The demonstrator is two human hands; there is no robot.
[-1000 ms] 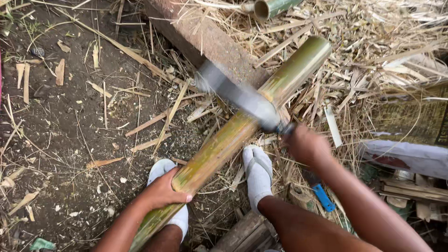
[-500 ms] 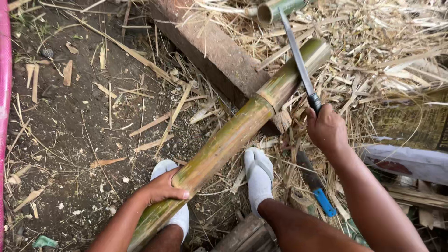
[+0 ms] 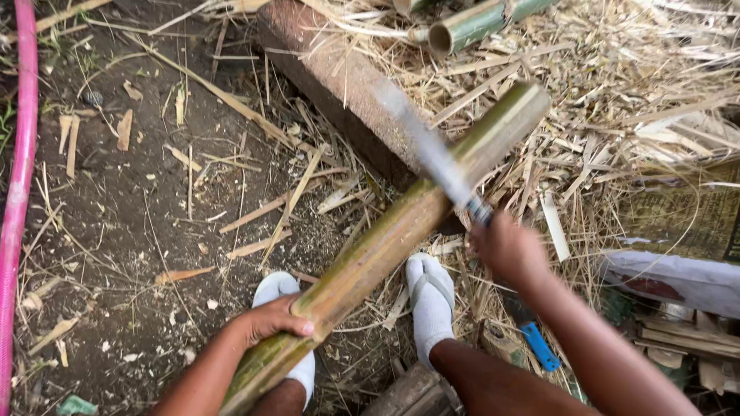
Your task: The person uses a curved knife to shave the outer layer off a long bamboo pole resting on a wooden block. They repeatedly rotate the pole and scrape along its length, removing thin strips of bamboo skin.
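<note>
The bamboo pole [image 3: 401, 231] runs from 7 o'clock up to 1 o'clock, propped on a wooden beam [image 3: 339, 85]. The left hand [image 3: 274, 320] is wrapped around its lower end. The right hand [image 3: 509, 250] is fisted on a machete [image 3: 432, 154], whose blurred blade crosses the pole at 11 o'clock from that hand. White-socked feet [image 3: 432, 300] sit close underneath, with straw all around.

Bare dark earth [image 3: 116, 231] forms the ground at left, strewn with pale wood chips [image 3: 123, 129] and thin splinters [image 3: 254, 212]. A pink hose [image 3: 19, 177] is laid along the left edge. A reddish-brown timber beam [image 3: 339, 85] lies diagonally across the upper middle. Dry straw and bamboo shavings [image 3: 617, 100] cover the ground at right, where a cut green bamboo tube [image 3: 470, 27] rests at the top. A blue-handled tool [image 3: 538, 347] lies among the litter at lower right.
</note>
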